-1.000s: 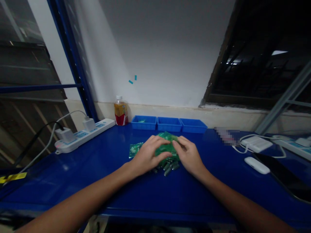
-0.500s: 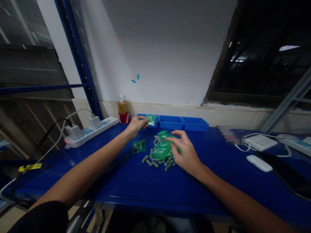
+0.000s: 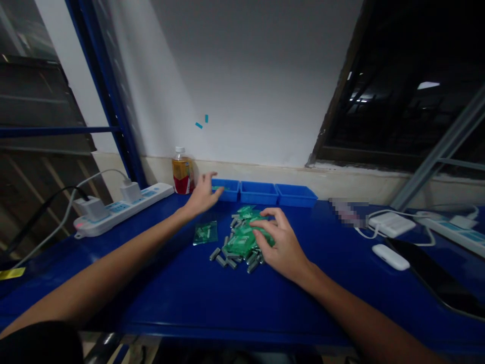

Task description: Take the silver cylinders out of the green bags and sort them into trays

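Observation:
My left hand (image 3: 204,194) is open with fingers spread, at the near left side of the left blue bin (image 3: 233,194). Inside that bin a bit of green bag (image 3: 223,188) shows. Over the right side of a pile of green plastic bags (image 3: 242,240) hovers my right hand (image 3: 282,242), its fingers apart and slightly bent; whether the fingertips touch the bags I cannot tell. Small metal cylinders (image 3: 221,261) lie loose around and under the pile. A single green bag (image 3: 205,232) with small pieces in it rests flat on the table, left of the pile.
Two more blue bins, a middle bin (image 3: 259,202) and a right bin (image 3: 297,203), stand in the row by the wall. A drink bottle (image 3: 182,172) and power strip (image 3: 125,207) are at left. A white earbud case (image 3: 390,257) and black phone (image 3: 432,278) lie at right.
My left hand has let go of the green bag, which now shows in the left bin, and its fingers have spread. My right hand stays over the pile. The view has shifted slightly right.

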`<action>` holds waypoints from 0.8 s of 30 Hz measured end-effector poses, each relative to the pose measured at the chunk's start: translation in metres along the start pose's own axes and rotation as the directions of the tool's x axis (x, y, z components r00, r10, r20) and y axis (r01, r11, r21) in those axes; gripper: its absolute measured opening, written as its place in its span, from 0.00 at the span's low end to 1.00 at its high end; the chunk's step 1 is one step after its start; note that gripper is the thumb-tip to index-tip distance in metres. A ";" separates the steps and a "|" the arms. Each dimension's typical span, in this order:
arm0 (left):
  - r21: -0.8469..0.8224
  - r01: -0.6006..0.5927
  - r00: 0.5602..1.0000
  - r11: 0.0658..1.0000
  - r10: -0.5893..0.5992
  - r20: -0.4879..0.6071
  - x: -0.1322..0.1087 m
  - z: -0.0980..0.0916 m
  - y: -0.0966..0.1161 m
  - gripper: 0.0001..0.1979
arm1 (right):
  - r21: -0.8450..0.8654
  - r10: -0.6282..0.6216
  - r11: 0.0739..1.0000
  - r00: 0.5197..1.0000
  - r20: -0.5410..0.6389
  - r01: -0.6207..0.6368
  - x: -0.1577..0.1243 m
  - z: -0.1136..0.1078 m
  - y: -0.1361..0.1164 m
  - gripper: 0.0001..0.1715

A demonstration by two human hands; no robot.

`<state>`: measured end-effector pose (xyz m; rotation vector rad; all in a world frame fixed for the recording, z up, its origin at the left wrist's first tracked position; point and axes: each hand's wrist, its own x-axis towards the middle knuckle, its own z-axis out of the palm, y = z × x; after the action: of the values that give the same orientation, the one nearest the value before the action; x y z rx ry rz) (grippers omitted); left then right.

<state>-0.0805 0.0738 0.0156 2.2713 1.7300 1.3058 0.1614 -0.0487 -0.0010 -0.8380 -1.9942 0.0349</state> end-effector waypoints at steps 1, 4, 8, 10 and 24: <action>-0.003 -0.089 0.980 0.996 0.089 0.177 -0.013 -0.007 0.000 0.25 | 0.000 0.000 1.000 1.000 0.002 0.000 0.000 0.000 0.000 0.10; -0.002 -0.154 0.790 0.988 0.124 0.600 -0.045 -0.035 -0.003 0.23 | 0.010 -0.001 1.000 1.000 0.022 0.001 0.000 0.002 -0.001 0.10; 0.044 -0.166 0.652 0.985 0.076 0.754 -0.063 -0.055 -0.008 0.29 | 0.010 -0.014 1.000 0.998 0.062 0.013 -0.002 0.005 -0.003 0.10; 0.036 -0.153 0.692 0.988 0.081 0.717 -0.064 -0.050 -0.009 0.27 | -0.007 -0.020 1.000 0.997 0.074 0.020 -0.002 0.006 -0.004 0.10; 0.396 -0.022 0.912 0.918 -0.144 0.384 -0.069 -0.015 -0.017 0.32 | -0.008 -0.051 0.998 0.973 0.226 0.054 0.004 -0.004 -0.007 0.07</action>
<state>-0.1061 0.0181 -0.0237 2.4167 2.0108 0.4372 0.1590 -0.0531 0.0069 -0.8194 -2.2311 0.0888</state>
